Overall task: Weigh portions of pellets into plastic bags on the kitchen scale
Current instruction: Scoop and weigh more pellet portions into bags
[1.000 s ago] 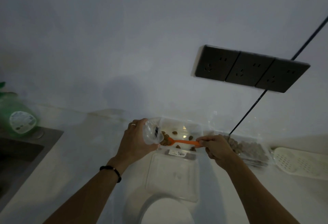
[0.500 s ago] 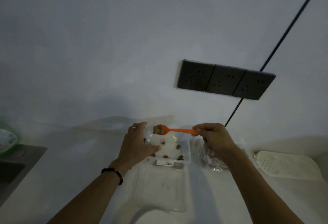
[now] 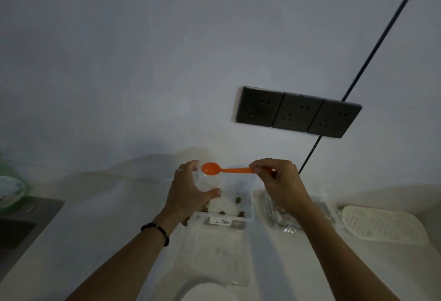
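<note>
Filling step: left hand (image 3: 188, 189) curls around a bag (image 3: 208, 181) above the tub (image 3: 248, 205); right hand (image 3: 278, 181) pinches an emptied spoon (image 3: 214, 169) over its mouth. Next: rescoop pellets (image 3: 238, 199).

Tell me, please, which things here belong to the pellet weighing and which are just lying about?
Job: orange spoon, clear plastic bag, pellet container, its lid, spare bags, white scale.
Idle: green bottle, sink, perforated tray, wall sockets.
</note>
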`<state>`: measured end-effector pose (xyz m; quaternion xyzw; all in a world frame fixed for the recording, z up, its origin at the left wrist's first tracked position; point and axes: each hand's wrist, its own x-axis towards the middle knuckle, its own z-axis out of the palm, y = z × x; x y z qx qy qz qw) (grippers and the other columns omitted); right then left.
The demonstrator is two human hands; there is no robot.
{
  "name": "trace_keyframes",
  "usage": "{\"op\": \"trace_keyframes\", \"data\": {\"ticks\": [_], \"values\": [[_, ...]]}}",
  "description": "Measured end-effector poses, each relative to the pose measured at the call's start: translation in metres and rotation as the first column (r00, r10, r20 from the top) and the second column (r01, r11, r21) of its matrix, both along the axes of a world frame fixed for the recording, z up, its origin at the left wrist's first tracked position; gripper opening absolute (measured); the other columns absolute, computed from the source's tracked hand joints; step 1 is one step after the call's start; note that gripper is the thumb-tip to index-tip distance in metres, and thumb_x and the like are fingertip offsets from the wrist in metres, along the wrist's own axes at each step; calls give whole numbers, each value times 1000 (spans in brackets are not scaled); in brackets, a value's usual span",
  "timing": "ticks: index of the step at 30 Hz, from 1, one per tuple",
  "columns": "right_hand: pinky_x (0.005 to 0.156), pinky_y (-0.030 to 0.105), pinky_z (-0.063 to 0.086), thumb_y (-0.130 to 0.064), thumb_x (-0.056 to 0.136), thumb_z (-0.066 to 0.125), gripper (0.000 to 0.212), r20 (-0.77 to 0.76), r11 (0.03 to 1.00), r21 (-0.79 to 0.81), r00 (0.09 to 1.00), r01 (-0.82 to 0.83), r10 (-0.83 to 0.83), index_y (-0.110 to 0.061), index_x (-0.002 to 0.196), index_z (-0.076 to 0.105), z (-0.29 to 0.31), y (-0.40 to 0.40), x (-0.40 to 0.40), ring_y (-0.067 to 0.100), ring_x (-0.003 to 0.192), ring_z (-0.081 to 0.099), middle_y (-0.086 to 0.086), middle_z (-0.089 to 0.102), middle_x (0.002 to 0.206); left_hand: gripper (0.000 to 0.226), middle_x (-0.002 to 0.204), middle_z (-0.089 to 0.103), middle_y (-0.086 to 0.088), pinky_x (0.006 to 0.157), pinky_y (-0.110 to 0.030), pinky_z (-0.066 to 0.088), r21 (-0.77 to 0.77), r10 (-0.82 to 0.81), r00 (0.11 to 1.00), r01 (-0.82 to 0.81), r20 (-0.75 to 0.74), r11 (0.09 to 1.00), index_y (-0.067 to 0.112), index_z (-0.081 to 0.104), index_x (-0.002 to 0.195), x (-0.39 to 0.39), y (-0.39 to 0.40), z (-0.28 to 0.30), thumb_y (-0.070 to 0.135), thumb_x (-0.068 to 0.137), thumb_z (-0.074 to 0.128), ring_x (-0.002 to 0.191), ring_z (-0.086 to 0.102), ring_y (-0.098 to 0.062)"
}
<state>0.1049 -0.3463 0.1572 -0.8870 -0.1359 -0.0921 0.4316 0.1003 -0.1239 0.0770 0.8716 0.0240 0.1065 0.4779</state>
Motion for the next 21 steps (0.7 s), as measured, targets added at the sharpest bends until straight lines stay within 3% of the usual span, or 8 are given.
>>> {"op": "trace_keyframes", "data": {"ticks": [4,6,8,12,15,18,21], "values": [[53,5,39,-4,92,58,19,-63,974,150,985,171,-163,-12,95,74,-16,-11,6,-10,55,54,-8,68,84,93,119,41,8,88,-24,39,52,6,1000,-6,0,999,21,36,138,-4,9,-5,43,63,86,115,42,-13],[53,3,39,-3,91,58,19,-124,970,92,969,225,-213,-10,95,75,-32,-14,12,-5,56,56,-4,70,84,93,122,42,6,89,-25,38,86,12,1000,-12,-1,996,20,37,138,-7,16,-10,41,62,87,117,42,-13],[57,2,39,-4,90,59,19,-189,969,-29,951,246,-247,-9,97,75,-54,-13,17,1,69,60,0,72,90,93,127,44,3,94,-29,41,126,15,1000,-15,-3,992,20,38,137,-10,23,-14,42,61,87,119,42,-15],[75,11,39,-2,88,60,19,-265,964,-156,931,217,-252,-8,97,76,-91,-3,21,14,86,63,7,73,99,95,130,44,0,96,-37,44,189,26,999,-18,-37,982,21,38,136,-15,36,-20,52,59,84,119,43,-17],[81,19,44,-5,90,59,20,-245,958,-182,933,223,-263,-11,100,75,-104,5,26,20,95,66,6,73,104,97,127,45,1,93,-36,45,198,38,998,-29,-42,980,21,40,134,-19,42,-22,60,55,79,116,44,-17],[80,24,48,-8,91,58,21,-214,950,-219,940,221,-268,-17,96,76,-112,13,32,21,92,67,1,74,99,90,125,46,1,89,-30,43,214,47,998,-39,-32,976,19,41,133,-21,44,-23,53,61,83,114,45,-17],[75,26,51,-8,91,57,23,-266,965,-244,950,100,-166,-21,93,76,-120,18,31,17,82,67,-3,73,91,90,126,47,-1,89,-29,43,232,54,998,-47,-24,972,18,42,134,-22,44,-23,52,62,83,114,46,-18]]}}
